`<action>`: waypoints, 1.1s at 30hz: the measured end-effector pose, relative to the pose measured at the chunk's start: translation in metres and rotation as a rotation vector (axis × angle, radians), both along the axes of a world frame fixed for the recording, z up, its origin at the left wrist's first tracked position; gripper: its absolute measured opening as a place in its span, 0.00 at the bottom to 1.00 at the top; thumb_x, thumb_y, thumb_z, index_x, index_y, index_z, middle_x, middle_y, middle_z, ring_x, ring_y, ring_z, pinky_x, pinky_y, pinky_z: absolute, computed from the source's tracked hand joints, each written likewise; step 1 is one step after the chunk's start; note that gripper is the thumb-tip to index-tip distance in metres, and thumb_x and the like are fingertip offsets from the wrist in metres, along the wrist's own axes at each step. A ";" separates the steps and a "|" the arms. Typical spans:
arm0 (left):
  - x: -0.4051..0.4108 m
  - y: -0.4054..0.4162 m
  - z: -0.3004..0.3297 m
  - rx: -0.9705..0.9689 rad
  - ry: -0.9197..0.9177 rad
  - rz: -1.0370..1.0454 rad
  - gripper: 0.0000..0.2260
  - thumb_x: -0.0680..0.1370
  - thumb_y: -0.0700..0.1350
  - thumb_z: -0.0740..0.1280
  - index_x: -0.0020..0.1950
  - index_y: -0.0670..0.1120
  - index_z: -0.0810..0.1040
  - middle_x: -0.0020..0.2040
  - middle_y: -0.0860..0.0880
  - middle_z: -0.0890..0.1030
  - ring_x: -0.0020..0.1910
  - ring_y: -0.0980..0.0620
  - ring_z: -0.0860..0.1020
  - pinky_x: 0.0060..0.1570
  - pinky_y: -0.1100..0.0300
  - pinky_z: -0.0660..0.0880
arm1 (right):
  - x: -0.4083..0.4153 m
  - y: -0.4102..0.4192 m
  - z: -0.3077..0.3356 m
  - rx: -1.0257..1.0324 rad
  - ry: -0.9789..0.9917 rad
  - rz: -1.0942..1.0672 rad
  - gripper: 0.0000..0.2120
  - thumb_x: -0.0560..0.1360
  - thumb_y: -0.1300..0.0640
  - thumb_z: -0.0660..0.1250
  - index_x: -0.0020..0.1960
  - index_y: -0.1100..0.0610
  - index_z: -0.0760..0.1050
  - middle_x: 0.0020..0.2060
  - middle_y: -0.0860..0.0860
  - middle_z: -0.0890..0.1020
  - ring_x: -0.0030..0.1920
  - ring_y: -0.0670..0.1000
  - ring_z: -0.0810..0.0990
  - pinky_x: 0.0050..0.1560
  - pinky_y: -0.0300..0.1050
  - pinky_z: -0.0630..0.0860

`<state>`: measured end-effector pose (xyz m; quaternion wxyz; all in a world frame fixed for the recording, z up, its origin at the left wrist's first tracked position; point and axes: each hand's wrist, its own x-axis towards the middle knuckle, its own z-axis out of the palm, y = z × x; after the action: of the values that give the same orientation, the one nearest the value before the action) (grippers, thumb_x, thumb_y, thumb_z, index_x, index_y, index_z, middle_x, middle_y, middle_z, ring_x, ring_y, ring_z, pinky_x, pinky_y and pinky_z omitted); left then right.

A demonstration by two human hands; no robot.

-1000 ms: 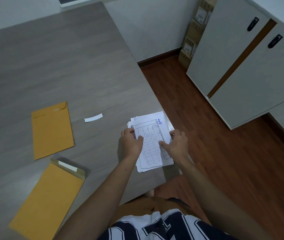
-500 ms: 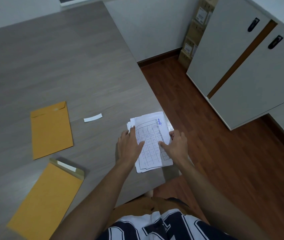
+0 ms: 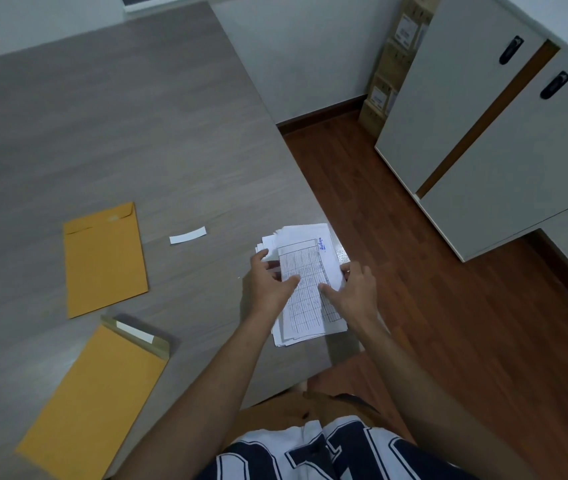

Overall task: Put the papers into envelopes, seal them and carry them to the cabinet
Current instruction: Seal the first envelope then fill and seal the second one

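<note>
Here the papers (image 3: 305, 282) lie in a loose, fanned stack at the near right corner of the grey surface (image 3: 137, 133), the top sheet a printed grid with a blue mark at its far right corner. Both hands frame the stack. The left hand (image 3: 270, 287) rests at its 9 o'clock edge, fingers fairly straight and spread over the sheets, thumb lying across the top sheet. The right hand (image 3: 353, 292) sits at the 3 o'clock edge, its thumb pressed on the grid sheet and its fingers curled round the stack's right edge, so it grips the papers. The two thumbs point toward each other, close but apart.

Well to 9 o'clock of the papers lies a closed envelope (image 3: 104, 259), flat, its flap folded down at the far end. At about 7 o'clock from the papers lies an open envelope (image 3: 92, 403), its flap raised at the far end with a white strip along it. A white slip (image 3: 188, 235) rests on the surface between the closed envelope and the papers, touching neither.

At 2 o'clock, across the wood floor (image 3: 448, 306), stands the cabinet (image 3: 483, 133), white, both doors shut, with two dark handles. Boxes (image 3: 396, 64) are stacked against the wall just to its left.
</note>
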<state>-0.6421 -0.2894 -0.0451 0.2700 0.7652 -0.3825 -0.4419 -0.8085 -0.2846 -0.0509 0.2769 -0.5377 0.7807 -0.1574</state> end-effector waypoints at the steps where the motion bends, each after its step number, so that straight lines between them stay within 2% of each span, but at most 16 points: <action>1: 0.000 -0.001 -0.003 0.036 0.053 -0.008 0.25 0.71 0.52 0.77 0.63 0.59 0.69 0.55 0.60 0.79 0.51 0.53 0.82 0.51 0.46 0.82 | 0.000 0.000 0.000 0.001 0.001 -0.002 0.28 0.66 0.42 0.76 0.58 0.52 0.70 0.55 0.51 0.74 0.56 0.50 0.73 0.54 0.44 0.74; 3: 0.000 -0.001 -0.007 0.079 0.124 -0.050 0.14 0.73 0.54 0.74 0.56 0.58 0.76 0.54 0.57 0.83 0.50 0.52 0.83 0.53 0.44 0.81 | 0.001 0.000 -0.001 -0.001 0.004 0.000 0.28 0.66 0.42 0.77 0.59 0.52 0.71 0.56 0.51 0.75 0.57 0.51 0.73 0.55 0.46 0.75; 4: 0.000 0.000 -0.007 0.086 0.142 -0.056 0.11 0.73 0.55 0.72 0.54 0.58 0.78 0.54 0.56 0.84 0.50 0.51 0.83 0.54 0.43 0.80 | 0.000 0.001 -0.001 -0.001 0.010 0.003 0.28 0.65 0.42 0.77 0.59 0.52 0.71 0.56 0.51 0.75 0.57 0.51 0.73 0.56 0.47 0.75; 9: 0.003 -0.002 -0.005 0.121 0.221 -0.004 0.14 0.73 0.58 0.67 0.57 0.58 0.77 0.54 0.54 0.83 0.51 0.47 0.83 0.52 0.42 0.80 | 0.003 0.000 0.006 -0.005 0.076 0.015 0.28 0.66 0.38 0.74 0.59 0.52 0.72 0.58 0.51 0.76 0.58 0.51 0.71 0.60 0.49 0.73; 11: 0.011 -0.001 -0.002 0.114 0.312 0.078 0.10 0.74 0.55 0.68 0.54 0.58 0.79 0.53 0.54 0.84 0.51 0.47 0.83 0.53 0.42 0.80 | 0.008 0.000 0.015 -0.028 0.077 0.010 0.30 0.67 0.37 0.73 0.62 0.51 0.72 0.61 0.50 0.75 0.61 0.52 0.71 0.61 0.50 0.72; 13: 0.020 0.000 0.009 0.078 0.433 0.182 0.04 0.78 0.47 0.69 0.52 0.55 0.80 0.52 0.53 0.85 0.52 0.47 0.83 0.55 0.43 0.79 | 0.017 0.001 0.025 -0.074 0.027 -0.016 0.31 0.66 0.36 0.73 0.63 0.50 0.71 0.63 0.49 0.75 0.62 0.51 0.70 0.61 0.50 0.72; 17: 0.055 0.006 0.034 -0.013 0.737 0.426 0.09 0.80 0.36 0.66 0.53 0.50 0.79 0.52 0.49 0.84 0.52 0.49 0.83 0.54 0.49 0.79 | 0.048 0.001 0.043 -0.124 -0.292 -0.149 0.34 0.64 0.39 0.77 0.65 0.47 0.69 0.62 0.45 0.75 0.59 0.46 0.73 0.59 0.48 0.75; 21: 0.102 0.020 0.047 -0.119 0.919 0.557 0.14 0.79 0.34 0.67 0.62 0.46 0.78 0.56 0.46 0.85 0.56 0.46 0.82 0.56 0.49 0.80 | 0.088 0.003 0.065 0.097 -0.764 -0.255 0.34 0.64 0.46 0.80 0.65 0.48 0.69 0.57 0.43 0.77 0.54 0.47 0.77 0.54 0.47 0.78; 23: 0.122 0.030 0.049 -0.154 0.943 0.600 0.15 0.78 0.34 0.67 0.63 0.46 0.77 0.58 0.45 0.84 0.58 0.46 0.82 0.58 0.47 0.79 | 0.112 0.009 0.070 0.206 -0.958 -0.159 0.27 0.67 0.51 0.79 0.63 0.50 0.73 0.56 0.46 0.81 0.55 0.50 0.80 0.50 0.48 0.81; 26: 0.148 0.047 0.050 -0.224 0.973 0.608 0.15 0.78 0.32 0.67 0.63 0.45 0.77 0.60 0.43 0.82 0.60 0.44 0.81 0.60 0.45 0.78 | 0.145 0.019 0.073 0.229 -1.154 -0.096 0.22 0.69 0.60 0.77 0.61 0.54 0.77 0.54 0.51 0.84 0.56 0.53 0.82 0.57 0.57 0.80; 30: 0.211 0.087 0.054 -0.335 0.934 0.707 0.21 0.72 0.29 0.69 0.65 0.37 0.76 0.61 0.40 0.82 0.59 0.42 0.81 0.57 0.49 0.79 | 0.188 0.030 0.075 0.256 -1.066 0.006 0.16 0.69 0.60 0.77 0.55 0.52 0.79 0.53 0.49 0.84 0.56 0.52 0.81 0.59 0.56 0.78; 33: 0.266 0.127 0.065 -0.328 0.679 0.626 0.21 0.69 0.30 0.74 0.61 0.40 0.78 0.56 0.42 0.83 0.53 0.44 0.82 0.50 0.52 0.80 | 0.214 0.040 0.076 0.230 -0.998 0.152 0.15 0.67 0.60 0.78 0.52 0.55 0.81 0.51 0.49 0.85 0.52 0.51 0.84 0.56 0.52 0.79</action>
<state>-0.3759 -0.1620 0.0201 0.6163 0.6035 -0.0891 -0.4981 -0.5945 -0.2444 0.0254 0.6835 -0.4184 0.5247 -0.2872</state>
